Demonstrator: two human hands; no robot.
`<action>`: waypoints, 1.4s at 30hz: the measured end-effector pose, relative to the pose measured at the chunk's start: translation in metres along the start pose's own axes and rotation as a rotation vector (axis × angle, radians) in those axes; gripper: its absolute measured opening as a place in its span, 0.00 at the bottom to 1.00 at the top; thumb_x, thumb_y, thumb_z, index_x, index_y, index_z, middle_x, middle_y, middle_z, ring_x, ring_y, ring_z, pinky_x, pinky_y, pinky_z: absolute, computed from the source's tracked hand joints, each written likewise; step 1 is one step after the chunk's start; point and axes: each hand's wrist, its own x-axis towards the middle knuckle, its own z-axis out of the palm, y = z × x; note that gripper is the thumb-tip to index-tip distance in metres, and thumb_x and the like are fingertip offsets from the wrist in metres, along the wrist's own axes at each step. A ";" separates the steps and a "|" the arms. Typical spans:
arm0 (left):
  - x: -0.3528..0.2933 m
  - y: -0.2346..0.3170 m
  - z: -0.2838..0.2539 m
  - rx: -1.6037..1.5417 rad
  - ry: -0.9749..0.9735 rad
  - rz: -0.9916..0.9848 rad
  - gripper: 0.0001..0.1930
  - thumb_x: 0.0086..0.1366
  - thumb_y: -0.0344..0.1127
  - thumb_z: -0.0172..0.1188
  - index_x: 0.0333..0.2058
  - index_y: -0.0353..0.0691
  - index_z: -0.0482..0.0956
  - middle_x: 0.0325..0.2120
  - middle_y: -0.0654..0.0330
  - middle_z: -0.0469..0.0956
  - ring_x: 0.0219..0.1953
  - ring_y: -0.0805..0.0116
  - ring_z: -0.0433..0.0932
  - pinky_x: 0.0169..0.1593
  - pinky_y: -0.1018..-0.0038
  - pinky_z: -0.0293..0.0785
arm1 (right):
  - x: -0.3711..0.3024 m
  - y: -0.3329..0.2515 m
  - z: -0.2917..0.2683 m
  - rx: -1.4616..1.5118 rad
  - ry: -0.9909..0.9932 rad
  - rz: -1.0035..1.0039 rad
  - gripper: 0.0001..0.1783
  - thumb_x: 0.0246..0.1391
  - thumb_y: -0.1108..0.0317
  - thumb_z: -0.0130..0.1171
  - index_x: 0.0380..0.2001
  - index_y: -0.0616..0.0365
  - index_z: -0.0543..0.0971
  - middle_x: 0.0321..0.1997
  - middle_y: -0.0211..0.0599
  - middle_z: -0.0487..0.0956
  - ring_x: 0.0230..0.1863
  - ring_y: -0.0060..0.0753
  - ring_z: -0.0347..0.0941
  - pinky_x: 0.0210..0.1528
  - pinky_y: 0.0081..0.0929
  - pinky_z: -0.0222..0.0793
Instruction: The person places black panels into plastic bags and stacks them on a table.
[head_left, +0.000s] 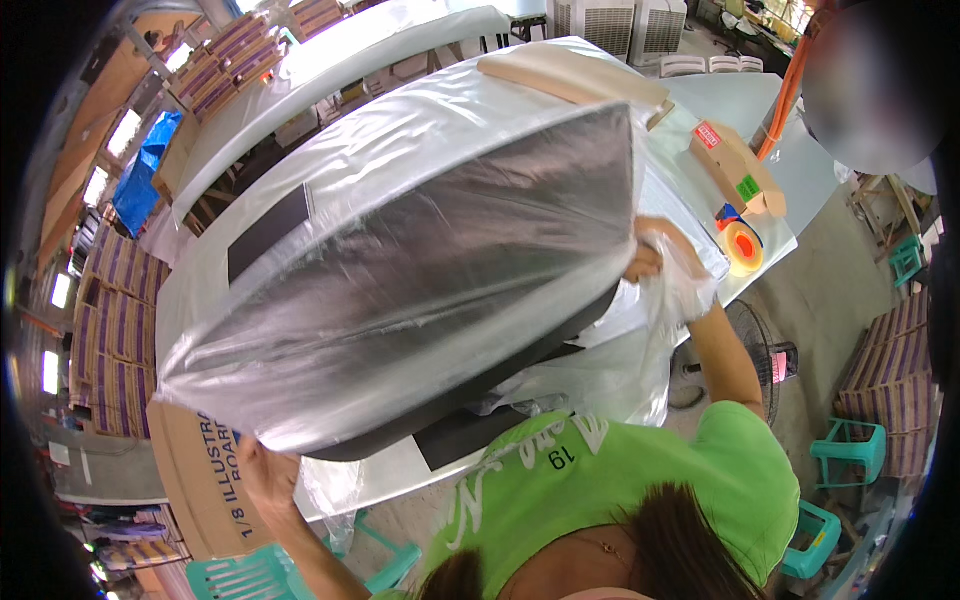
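A large sheet of black board, or a stack of it, slants across the table inside a clear plastic bag. Its dark lower edge sticks out from the plastic. My right hand is closed around the bag at its right end, with loose plastic draped over the wrist. At the lower left, my left hand pinches the bag's edge, its fingertips partly hidden by the plastic. More black board lies flat on the table behind the bag, and another dark piece shows beneath its near edge.
The plastic-covered table carries a brown paper roll, an open cardboard box and a tape dispenser. A fan stands at the right. Green stools, a green chair and stacked cartons surround the table.
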 end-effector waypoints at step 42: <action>0.097 -0.245 -0.221 0.666 0.282 0.138 0.20 0.63 0.32 0.55 0.55 0.43 0.66 0.33 0.63 0.71 0.30 0.79 0.66 0.36 0.82 0.65 | 0.023 0.228 -0.133 -0.690 0.615 0.181 0.10 0.54 0.68 0.53 0.38 0.58 0.78 0.33 0.31 0.77 0.34 0.23 0.71 0.38 0.24 0.67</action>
